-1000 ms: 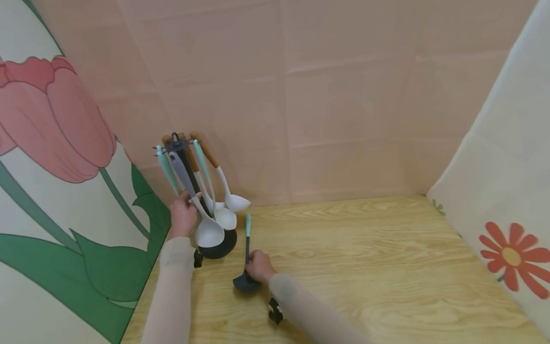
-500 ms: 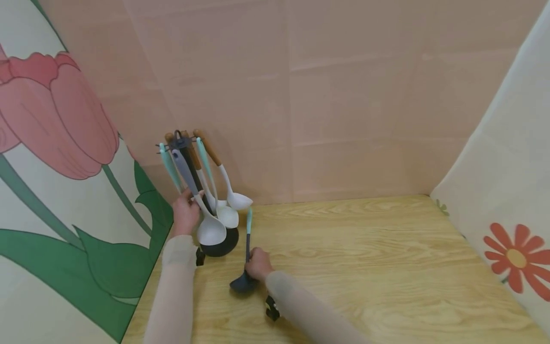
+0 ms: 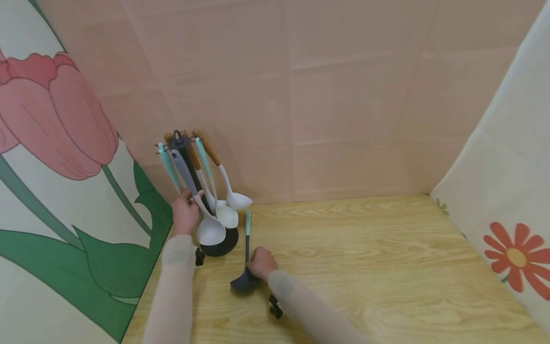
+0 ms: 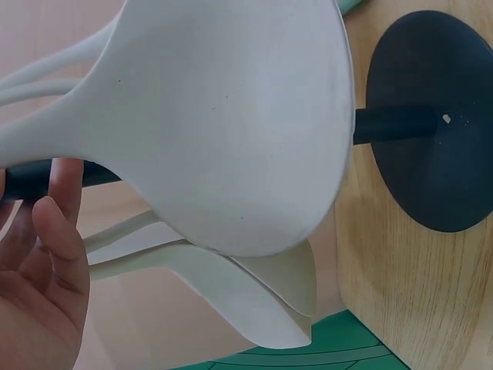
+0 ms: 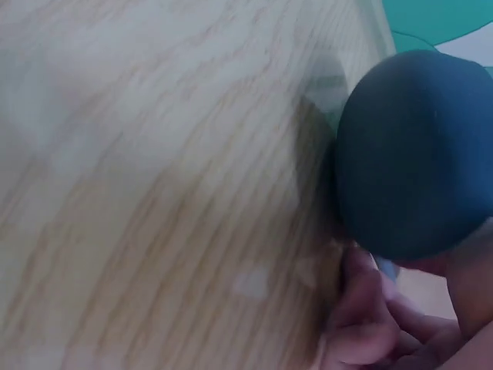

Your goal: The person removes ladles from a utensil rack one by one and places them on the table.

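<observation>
On the left of the table stands a utensil stand with a black post and round black base. My left hand grips its post; in the left wrist view the fingers curl round the post behind a big white ladle. That ladle hangs at the front by a grey-blue handle. My right hand holds a dark ladle with a mint handle end, low at the table, by the neck above its bowl. In the right wrist view the dark bowl hides part of the fingers.
Other utensils with mint and wooden handles hang round the stand, among them a white ladle on the right. The wood-grain table meets a pink backdrop behind, a tulip-print cloth at left and a flower-print cloth at right.
The dark ladle has shifted slightly left and its handle tip has swung a little. My left hand keeps its grip on the post. The head view has moved slightly.
</observation>
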### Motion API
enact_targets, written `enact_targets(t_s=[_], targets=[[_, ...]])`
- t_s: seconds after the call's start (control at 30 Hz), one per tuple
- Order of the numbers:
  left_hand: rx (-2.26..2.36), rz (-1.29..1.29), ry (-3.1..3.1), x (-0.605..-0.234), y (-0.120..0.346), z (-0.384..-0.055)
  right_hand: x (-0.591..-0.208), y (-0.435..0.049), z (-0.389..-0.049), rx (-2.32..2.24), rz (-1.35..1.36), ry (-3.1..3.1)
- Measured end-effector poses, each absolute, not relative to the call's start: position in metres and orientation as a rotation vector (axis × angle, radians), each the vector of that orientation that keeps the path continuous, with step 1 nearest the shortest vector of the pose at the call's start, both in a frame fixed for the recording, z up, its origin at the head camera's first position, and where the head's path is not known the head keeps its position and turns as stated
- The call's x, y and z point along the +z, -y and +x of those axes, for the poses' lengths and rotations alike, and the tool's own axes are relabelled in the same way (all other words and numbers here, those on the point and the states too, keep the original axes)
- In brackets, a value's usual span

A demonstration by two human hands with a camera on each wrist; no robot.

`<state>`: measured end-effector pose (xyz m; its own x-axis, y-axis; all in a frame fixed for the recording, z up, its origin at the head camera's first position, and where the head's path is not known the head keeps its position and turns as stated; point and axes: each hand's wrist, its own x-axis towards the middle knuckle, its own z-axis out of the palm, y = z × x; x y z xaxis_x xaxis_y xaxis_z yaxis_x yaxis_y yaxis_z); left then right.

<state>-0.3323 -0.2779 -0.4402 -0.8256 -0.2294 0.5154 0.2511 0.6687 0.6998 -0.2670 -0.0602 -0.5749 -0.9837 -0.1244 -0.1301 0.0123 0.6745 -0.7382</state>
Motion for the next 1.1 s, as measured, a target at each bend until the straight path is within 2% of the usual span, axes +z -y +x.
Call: enact_targets(t_s=[0.37,0.7,1.1], targets=[[-1.093,0.028,2.309,-0.438,0.275,-0.331,-0.571,0.05,-0.261,-1.063,-0.191,-2.725],[-1.111,0.004,2.304,-0.441,0.276,-0.332,-0.566,0.051,-0.265,-0.895,-0.11,-2.702],[-1.138,0.012,2.308,-0.439,0.276,-0.332,-0.564,0.056,-0.264,-0.974,-0.128,-2.648]])
